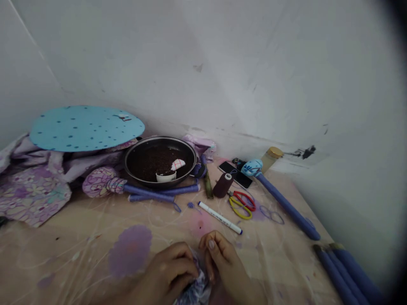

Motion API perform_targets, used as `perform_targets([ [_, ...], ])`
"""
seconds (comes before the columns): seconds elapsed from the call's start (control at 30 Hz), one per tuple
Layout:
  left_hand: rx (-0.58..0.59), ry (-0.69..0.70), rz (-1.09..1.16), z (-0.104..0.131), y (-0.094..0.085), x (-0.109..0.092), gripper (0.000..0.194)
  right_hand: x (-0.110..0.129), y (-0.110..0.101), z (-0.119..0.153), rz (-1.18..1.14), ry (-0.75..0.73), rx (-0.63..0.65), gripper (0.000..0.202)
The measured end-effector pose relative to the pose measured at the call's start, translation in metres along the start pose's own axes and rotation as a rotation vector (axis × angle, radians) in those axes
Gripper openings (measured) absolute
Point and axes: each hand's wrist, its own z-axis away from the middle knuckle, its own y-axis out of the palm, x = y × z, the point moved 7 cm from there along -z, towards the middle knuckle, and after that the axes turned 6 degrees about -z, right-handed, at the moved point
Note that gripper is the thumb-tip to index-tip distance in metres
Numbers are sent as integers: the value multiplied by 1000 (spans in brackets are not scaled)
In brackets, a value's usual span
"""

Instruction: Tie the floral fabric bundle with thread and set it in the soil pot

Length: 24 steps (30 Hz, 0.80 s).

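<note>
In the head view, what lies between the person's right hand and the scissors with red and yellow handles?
A white marker with dark blue ends lies between the right hand and the scissors, as the head view shows.

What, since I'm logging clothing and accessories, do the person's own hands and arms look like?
The left hand is bare and ungloved, and so is the right hand. No ring, bracelet or watch shows on either, and no sleeve is visible. A rounded thumbnail shows on the right.
</note>
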Motion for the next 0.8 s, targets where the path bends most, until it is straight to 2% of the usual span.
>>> perform_targets([
  [0.1,-5,3,-2,0,2,0,18,-3,-1,0,-13,68,28,48],
  [0.17,-20,8,-3,0,2,1,18,-4,2,2,3,109,97,47],
  [0.3,-36,15,-12,0,3,2,18,4,11,4,59,60,206,43],
  [0.37,-9,4,-9,0,4,2,19,11,7,4,70,-31,158,42],
  [0.47,59,-5,-9,-1,6,-1,18,18,-8,1,-41,-122,2,39],
  [0.67,48,30,28,-4,1,-5,19,10,-35,-1,-521,9,-239,37],
  [0.73,39,45,32,-4,1,-5,19,11,-38,1,-614,-5,-271,36],
  [0.8,40,39,19,-4,1,-4,19,14,-38,3,-648,-80,-273,33],
])
